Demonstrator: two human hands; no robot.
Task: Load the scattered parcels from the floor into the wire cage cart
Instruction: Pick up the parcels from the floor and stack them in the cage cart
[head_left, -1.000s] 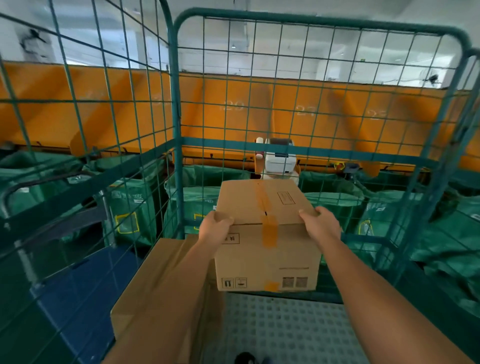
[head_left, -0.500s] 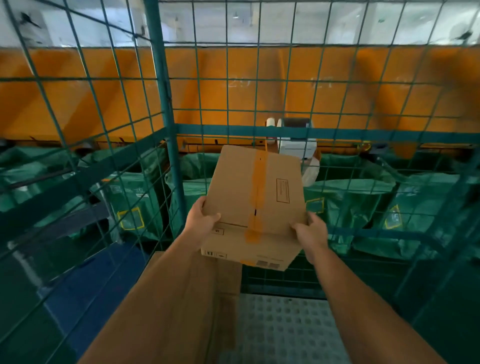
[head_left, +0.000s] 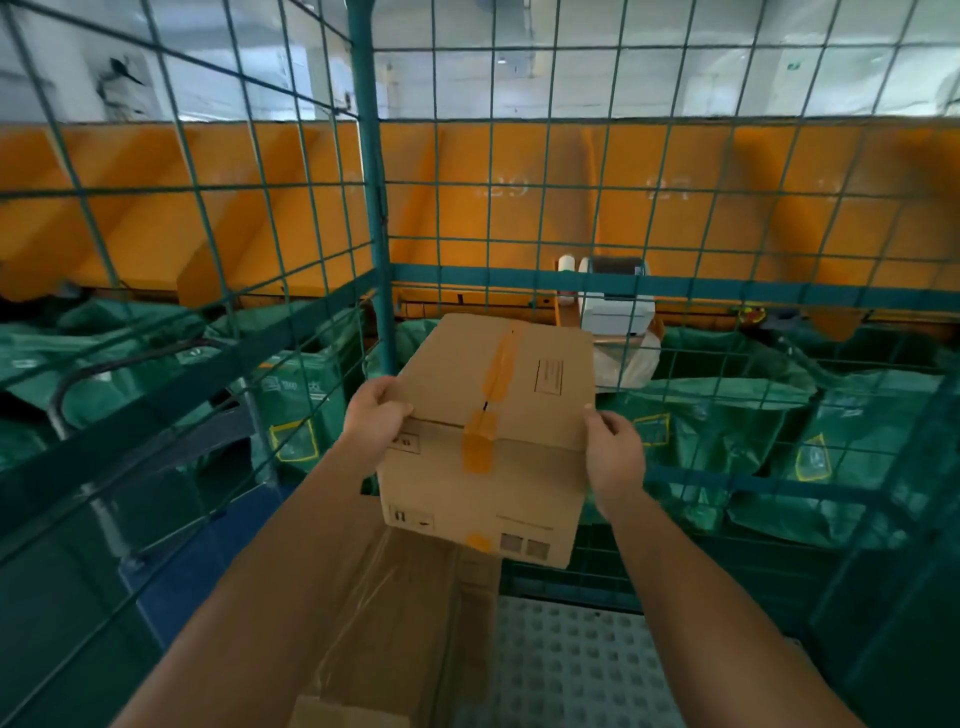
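The green wire cage cart (head_left: 370, 218) fills most of the view, with its mesh walls to the left, to the right and at the far side. Behind the cart runs a long row of orange chutes (head_left: 291, 208), and under them lie green mail sacks (head_left: 717, 431). Inside the cart, on its left side, lies a big flat cardboard box (head_left: 410, 623) with clear tape on it. Beside that box you can see the cart's white bumpy floor (head_left: 571, 670). Held up in the air inside the cart, over the far end of the big box, is a smaller cardboard parcel (head_left: 493, 431) with orange tape down its middle. The left hand (head_left: 375, 422) grips the parcel's left edge with curled fingers. The right hand (head_left: 615, 451) grips its right edge the same way. Behind the cart's far wall sits a small white label printer (head_left: 615, 309).
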